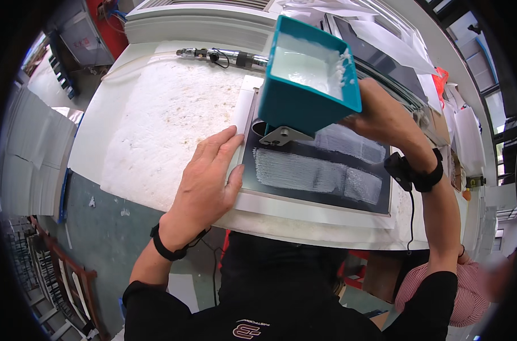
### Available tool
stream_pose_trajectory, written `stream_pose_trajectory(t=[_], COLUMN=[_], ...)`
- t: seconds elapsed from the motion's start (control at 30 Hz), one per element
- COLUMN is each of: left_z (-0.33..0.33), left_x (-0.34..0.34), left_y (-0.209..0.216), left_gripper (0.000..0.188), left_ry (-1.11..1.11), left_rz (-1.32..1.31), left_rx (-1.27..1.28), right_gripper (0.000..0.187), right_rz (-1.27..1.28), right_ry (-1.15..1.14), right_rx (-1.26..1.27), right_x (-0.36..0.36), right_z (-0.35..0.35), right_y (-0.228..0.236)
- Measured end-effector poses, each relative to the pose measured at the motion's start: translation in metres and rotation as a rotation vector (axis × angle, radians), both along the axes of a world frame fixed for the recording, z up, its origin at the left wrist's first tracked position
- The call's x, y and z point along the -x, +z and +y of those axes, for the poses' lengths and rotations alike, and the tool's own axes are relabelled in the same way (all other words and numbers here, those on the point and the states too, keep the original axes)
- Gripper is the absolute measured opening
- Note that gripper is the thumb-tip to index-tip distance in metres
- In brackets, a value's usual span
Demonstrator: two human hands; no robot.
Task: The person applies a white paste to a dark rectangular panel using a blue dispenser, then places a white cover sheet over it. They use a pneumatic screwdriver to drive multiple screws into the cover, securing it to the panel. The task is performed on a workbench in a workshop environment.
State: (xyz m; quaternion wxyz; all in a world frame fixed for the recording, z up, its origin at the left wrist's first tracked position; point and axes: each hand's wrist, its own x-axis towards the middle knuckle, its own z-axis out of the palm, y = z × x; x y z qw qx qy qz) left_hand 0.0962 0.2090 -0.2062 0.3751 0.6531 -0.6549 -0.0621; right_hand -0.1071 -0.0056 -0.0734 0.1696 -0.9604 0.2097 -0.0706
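The teal container [309,108], white paste [304,73] inside, is held over the upper left of the dark panel [326,154], a metal bracket [284,135] on its underside; the right grip [383,113] is closed on the container's right side, some fingers hidden behind it; white streaks [304,171] lie in two bands across the panel; the left grip [204,176] is loosely spread at the panel's left edge, thumb apart from fingers; left of the panel a rough white sheet [167,113] covers the desk [91,142]; beyond the panel's upper left corner lies a chrome-and-black tool [230,57]; near the panel's lower right is a person in red stripes [440,290].
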Motion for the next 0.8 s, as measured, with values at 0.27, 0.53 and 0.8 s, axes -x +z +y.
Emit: stream_pose_trajectory(t=[0.27,0.53,0.8], left_z=[-0.001,-0.003,-0.003], left_x=[0.007,0.013,0.015], left_y=[0.006,0.007,0.009], left_gripper=[0.050,0.051,0.051], left_ry=[0.021,0.018,0.033], left_rz=[-0.017,-0.074,-0.065], left_rx=[-0.112,-0.079,-0.096], right_gripper=[0.024,0.022,0.029], right_rz=[0.111,0.067,0.207], right_ry=[-0.007,-0.201,-0.468], right_rx=[-0.112,-0.112,0.029], right_x=[0.041,0.172,0.249], right_z=[-0.017,-0.020,0.001], right_y=[-0.010,-0.011,0.012])
